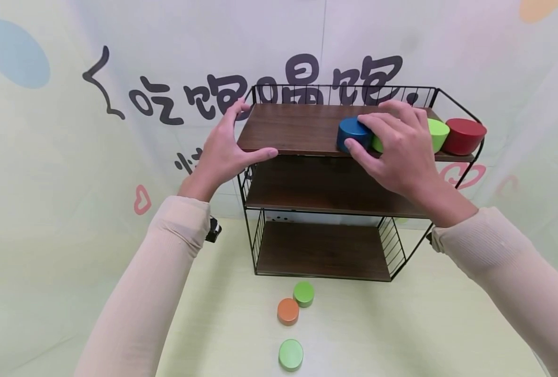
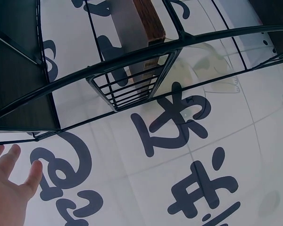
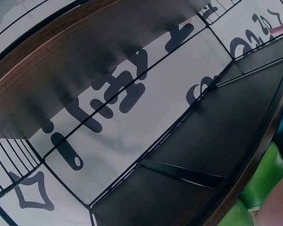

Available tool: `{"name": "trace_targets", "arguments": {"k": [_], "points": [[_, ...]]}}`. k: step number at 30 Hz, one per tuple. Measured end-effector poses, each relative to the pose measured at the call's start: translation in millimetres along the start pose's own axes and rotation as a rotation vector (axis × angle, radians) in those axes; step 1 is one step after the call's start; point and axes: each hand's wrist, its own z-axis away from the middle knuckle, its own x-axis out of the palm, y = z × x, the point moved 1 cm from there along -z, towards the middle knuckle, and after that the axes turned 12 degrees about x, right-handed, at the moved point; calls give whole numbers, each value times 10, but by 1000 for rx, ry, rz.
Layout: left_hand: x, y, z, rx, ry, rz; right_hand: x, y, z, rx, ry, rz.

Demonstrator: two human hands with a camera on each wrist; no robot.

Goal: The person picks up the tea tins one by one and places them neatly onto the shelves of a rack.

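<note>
My right hand [image 1: 397, 141] is at the top board of a three-tier rack [image 1: 293, 125], its thumb and fingers pinching a round blue tin [image 1: 352, 133]. Partly hidden behind that hand are green tins [image 1: 438, 135], which also show in the right wrist view as green shapes [image 3: 264, 179]. A red tin [image 1: 465, 137] stands at the board's right end. My left hand [image 1: 220, 152] spreads around the board's left end, thumb along its front edge and fingers by the side wire. In the left wrist view this hand [image 2: 12, 188] appears with fingers extended.
Below are a middle board [image 1: 326, 186] and a bottom board [image 1: 323, 251], framed in black wire. On the pale table in front lie a green tin [image 1: 303, 293], an orange tin [image 1: 288, 311] and a light green tin [image 1: 290, 354]. A printed curtain [image 1: 119, 157] hangs behind.
</note>
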Motion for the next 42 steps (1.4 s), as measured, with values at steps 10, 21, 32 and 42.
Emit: {"name": "trace_targets", "arguments": {"k": [10, 21, 32, 42], "points": [[-4, 5, 3, -1, -2, 0, -5, 10, -24, 10, -23, 18], [18, -11, 8, 8, -3, 7, -212, -20, 13, -79, 196, -65], [-6, -9, 7, 2, -6, 4, -285, -156, 307, -53, 370, -229], [-6, -13, 8, 6, -3, 1, -175, -124, 599, -76, 369, -244]]}}
